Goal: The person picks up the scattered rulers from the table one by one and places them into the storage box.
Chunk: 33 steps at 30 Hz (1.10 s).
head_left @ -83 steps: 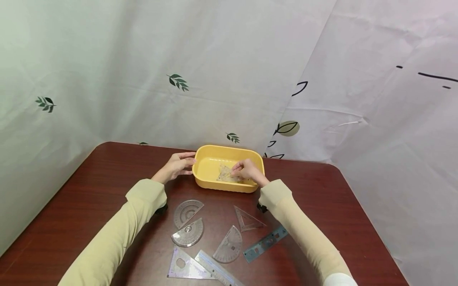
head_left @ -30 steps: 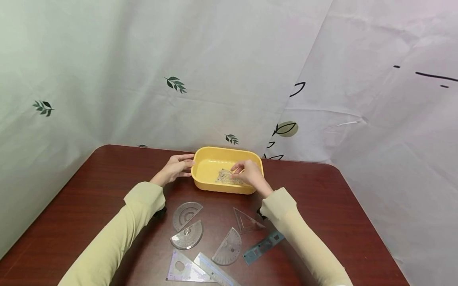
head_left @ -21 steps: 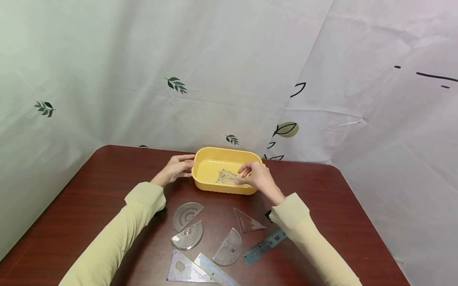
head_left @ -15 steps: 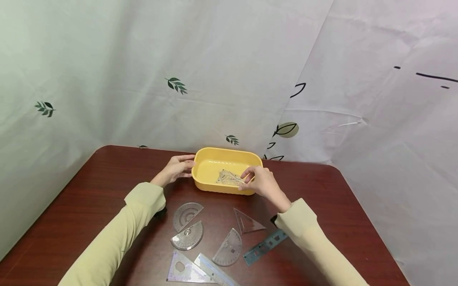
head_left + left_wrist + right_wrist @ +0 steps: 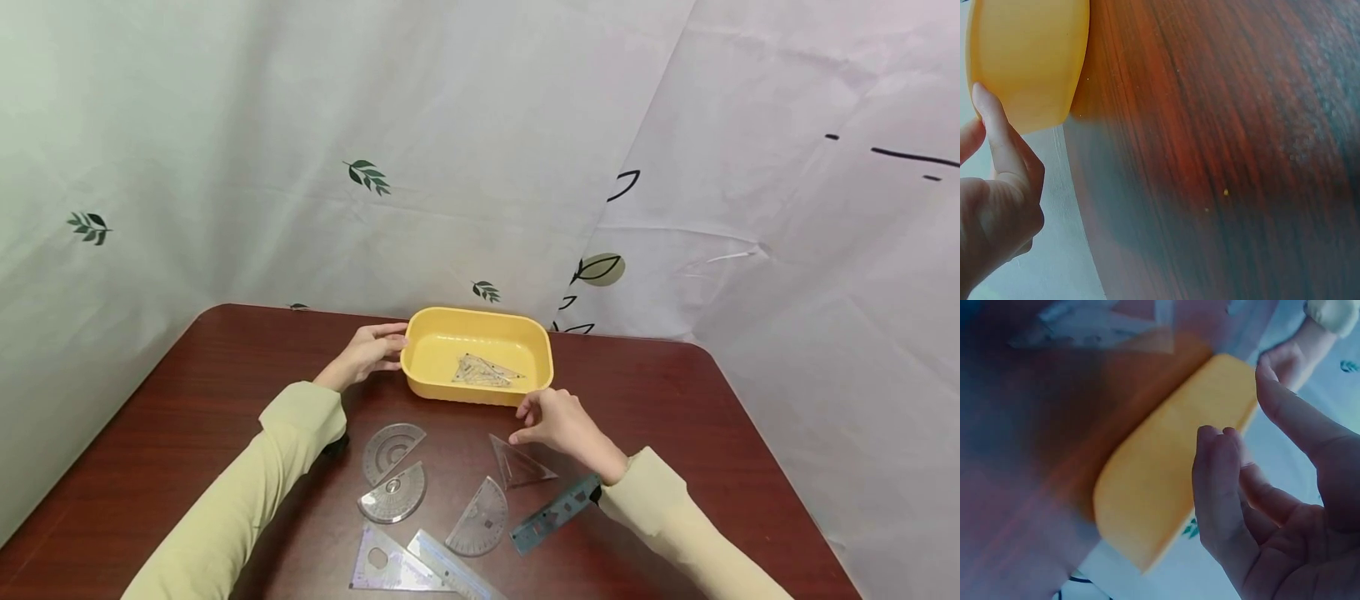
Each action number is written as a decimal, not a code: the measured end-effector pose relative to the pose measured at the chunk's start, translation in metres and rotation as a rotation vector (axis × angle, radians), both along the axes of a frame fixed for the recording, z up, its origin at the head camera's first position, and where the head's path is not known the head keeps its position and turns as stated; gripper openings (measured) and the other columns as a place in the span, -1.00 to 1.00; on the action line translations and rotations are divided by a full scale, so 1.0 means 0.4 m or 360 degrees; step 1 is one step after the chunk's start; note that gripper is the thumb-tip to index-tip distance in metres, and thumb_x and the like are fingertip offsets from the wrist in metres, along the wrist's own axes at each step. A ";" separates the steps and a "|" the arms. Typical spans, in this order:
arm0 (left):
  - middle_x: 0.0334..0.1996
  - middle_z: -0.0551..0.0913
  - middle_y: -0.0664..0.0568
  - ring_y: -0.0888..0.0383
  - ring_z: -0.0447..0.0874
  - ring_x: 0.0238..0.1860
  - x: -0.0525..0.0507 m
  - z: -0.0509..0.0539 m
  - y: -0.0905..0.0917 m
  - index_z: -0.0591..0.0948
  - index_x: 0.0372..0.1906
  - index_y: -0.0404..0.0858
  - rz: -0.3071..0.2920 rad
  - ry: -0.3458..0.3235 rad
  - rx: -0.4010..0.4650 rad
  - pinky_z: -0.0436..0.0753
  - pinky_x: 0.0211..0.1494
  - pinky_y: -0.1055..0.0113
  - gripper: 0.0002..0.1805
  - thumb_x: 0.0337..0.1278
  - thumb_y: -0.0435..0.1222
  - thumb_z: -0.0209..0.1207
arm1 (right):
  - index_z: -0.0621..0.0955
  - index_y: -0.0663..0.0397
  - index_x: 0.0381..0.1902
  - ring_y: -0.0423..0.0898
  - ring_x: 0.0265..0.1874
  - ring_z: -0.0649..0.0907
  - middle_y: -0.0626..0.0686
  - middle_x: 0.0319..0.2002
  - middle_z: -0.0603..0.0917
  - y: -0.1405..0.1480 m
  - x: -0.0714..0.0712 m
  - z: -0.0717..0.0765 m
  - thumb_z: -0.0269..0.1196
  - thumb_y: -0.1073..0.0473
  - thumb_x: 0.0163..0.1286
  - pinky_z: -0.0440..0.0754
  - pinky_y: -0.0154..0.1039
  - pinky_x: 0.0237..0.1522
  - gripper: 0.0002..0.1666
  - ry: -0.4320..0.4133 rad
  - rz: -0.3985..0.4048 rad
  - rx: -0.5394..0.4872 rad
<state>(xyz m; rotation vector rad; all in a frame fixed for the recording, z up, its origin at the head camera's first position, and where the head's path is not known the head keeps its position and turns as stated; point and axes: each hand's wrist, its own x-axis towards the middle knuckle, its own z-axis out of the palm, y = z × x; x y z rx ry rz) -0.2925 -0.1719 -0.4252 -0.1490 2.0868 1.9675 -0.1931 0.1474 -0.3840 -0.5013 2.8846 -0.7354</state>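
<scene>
Clear triangles inside yellow tray

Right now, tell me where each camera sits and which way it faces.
Head: worn on the head, facing forward and down at the table, yellow tray and protractors; left hand, right hand and sleeves show.
Left wrist: worn there, facing the tray's end and the table; the left hand shows.
Right wrist: worn there, facing the tray's outer side; the right hand shows, the left hand beyond.
Shared by head and right wrist: tray, both hands.
</scene>
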 end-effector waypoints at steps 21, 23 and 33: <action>0.20 0.50 -0.26 0.32 0.67 -0.30 -0.001 -0.003 -0.002 0.30 0.42 -0.24 -0.0008 -0.0006 0.0004 0.71 -0.28 0.45 -0.41 0.32 -0.31 0.12 | 0.61 0.19 -0.31 -0.16 -0.45 0.50 -0.01 -0.46 0.60 0.017 0.061 -0.090 0.60 0.01 -0.18 0.49 -0.24 -0.39 -0.44 -0.0042 0.0203 0.0167; 0.20 0.51 -0.25 0.32 0.68 -0.31 0.000 -0.004 -0.002 0.30 0.42 -0.24 -0.0008 -0.0009 0.0006 0.71 -0.28 0.45 -0.41 0.32 -0.30 0.12 | 0.62 0.19 -0.34 -0.16 -0.47 0.49 -0.01 -0.48 0.59 0.017 0.063 -0.090 0.62 0.02 -0.21 0.49 -0.24 -0.41 -0.45 -0.0026 0.0212 0.0181; 0.05 0.61 -0.13 0.31 0.68 -0.31 0.002 -0.004 -0.001 0.33 0.40 -0.24 0.0027 -0.0009 0.0026 0.71 -0.30 0.45 -0.42 0.31 -0.32 0.13 | 0.55 0.17 -0.35 0.00 -0.41 0.50 0.03 -0.44 0.49 0.004 0.084 -0.103 0.62 0.00 -0.25 0.52 -0.10 -0.41 -0.40 0.0071 0.0135 0.0285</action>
